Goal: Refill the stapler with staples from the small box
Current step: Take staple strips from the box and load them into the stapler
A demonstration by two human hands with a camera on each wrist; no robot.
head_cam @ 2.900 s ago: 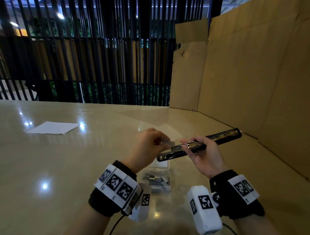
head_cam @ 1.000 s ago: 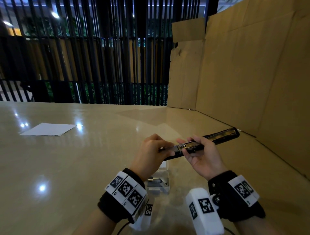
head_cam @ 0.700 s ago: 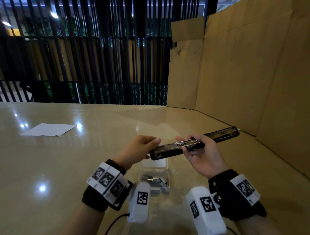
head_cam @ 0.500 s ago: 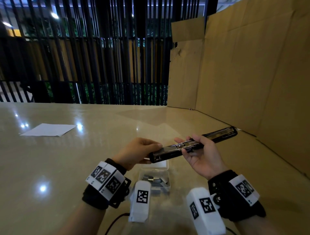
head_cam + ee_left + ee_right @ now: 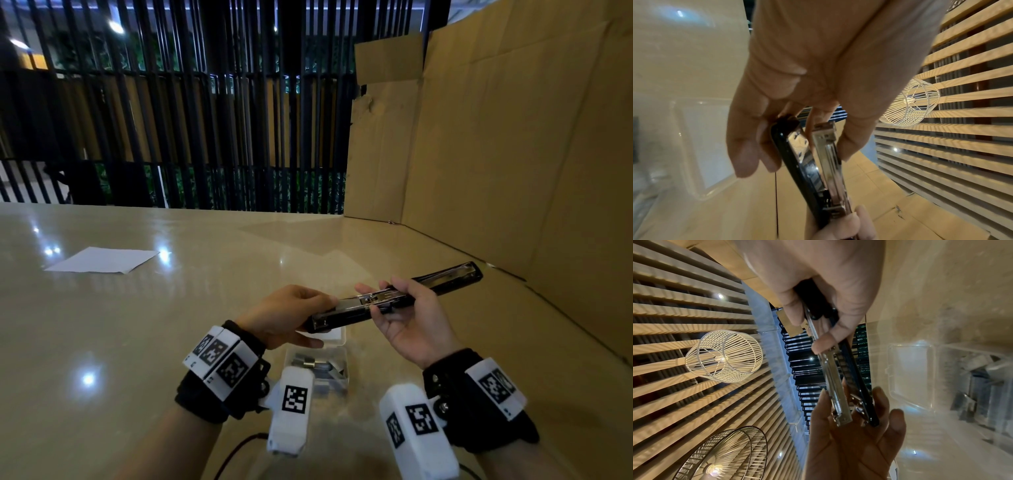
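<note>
The black stapler point(image 5: 445, 279) is swung open flat and held above the table, running from near left to far right. My right hand point(image 5: 407, 318) grips its middle, thumb on the metal magazine point(image 5: 373, 296). My left hand point(image 5: 294, 318) holds the near end. In the left wrist view, the thumb sits beside the magazine point(image 5: 828, 154) and the fingers lie behind the black base point(image 5: 795, 154). The small clear box point(image 5: 339, 380) stands open on the table below the hands, with staples point(image 5: 308, 363) inside. In the right wrist view the stapler point(image 5: 838, 378) runs between both hands.
A white sheet of paper point(image 5: 102, 260) lies at the far left of the glossy beige table point(image 5: 137, 325). A tall cardboard wall point(image 5: 513, 154) closes off the right side and back corner. Black vertical slats point(image 5: 205, 120) stand behind the table.
My left hand, earlier pinching something small and grey over the magazine, drew back to the left and now holds the stapler's near end. The right hand and stapler have barely moved.
</note>
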